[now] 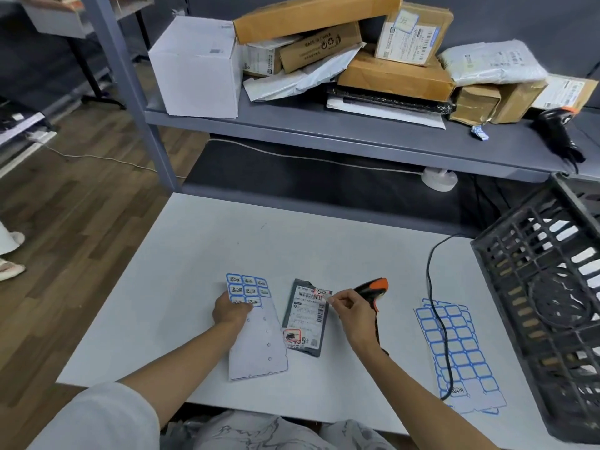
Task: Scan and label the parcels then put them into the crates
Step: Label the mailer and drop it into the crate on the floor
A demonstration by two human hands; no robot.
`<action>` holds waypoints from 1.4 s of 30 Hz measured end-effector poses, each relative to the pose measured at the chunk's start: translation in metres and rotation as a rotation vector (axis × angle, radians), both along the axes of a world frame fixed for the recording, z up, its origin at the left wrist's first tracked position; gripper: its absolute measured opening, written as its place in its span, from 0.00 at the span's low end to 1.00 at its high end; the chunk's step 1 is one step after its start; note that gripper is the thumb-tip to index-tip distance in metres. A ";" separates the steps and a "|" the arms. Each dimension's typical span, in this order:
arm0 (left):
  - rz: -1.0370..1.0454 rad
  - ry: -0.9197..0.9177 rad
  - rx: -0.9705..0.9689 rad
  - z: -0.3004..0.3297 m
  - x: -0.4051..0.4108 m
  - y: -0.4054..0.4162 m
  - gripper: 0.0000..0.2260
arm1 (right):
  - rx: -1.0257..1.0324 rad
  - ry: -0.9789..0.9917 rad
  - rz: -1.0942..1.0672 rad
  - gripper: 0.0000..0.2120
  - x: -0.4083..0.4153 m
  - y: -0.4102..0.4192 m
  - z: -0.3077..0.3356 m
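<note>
The dark parcel [305,318] lies flat near the middle of the tabletop [194,254], closer to the near edge, shipping label up. The right hand [349,311] pinches a small red-edged sticker [323,292] between thumb and fingertips at the parcel's far right corner, so the labelling step looks under way. The left hand [230,311] holds the partly used label sheet [255,329] just left of the parcel, thumb on its printed rows.

To do this well, lay one edge of the sticker down first and smooth it outward so no crease forms. Keep it clear of the barcode, which it seems to sit right beside. The parcel is light and may slide, so the left hand could steady it.

The scanner [373,292] lies behind the right hand. The crate [519,254] waits at the right edge.
</note>
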State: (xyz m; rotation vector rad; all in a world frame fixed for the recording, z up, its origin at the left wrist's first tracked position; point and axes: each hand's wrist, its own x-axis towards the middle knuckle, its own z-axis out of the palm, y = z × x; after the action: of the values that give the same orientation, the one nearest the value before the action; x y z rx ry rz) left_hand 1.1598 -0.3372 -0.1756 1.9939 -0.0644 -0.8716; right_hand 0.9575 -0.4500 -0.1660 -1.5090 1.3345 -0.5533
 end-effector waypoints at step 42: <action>-0.205 0.378 -0.268 0.025 -0.035 -0.024 0.15 | 0.316 -0.190 0.122 0.13 -0.007 0.008 0.004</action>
State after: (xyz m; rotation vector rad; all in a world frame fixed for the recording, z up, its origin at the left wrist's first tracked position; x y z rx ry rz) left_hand 1.1247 -0.3611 -0.1510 1.5665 -0.1624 -1.2880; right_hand 0.9509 -0.4418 -0.1616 -1.2369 1.1161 -0.3773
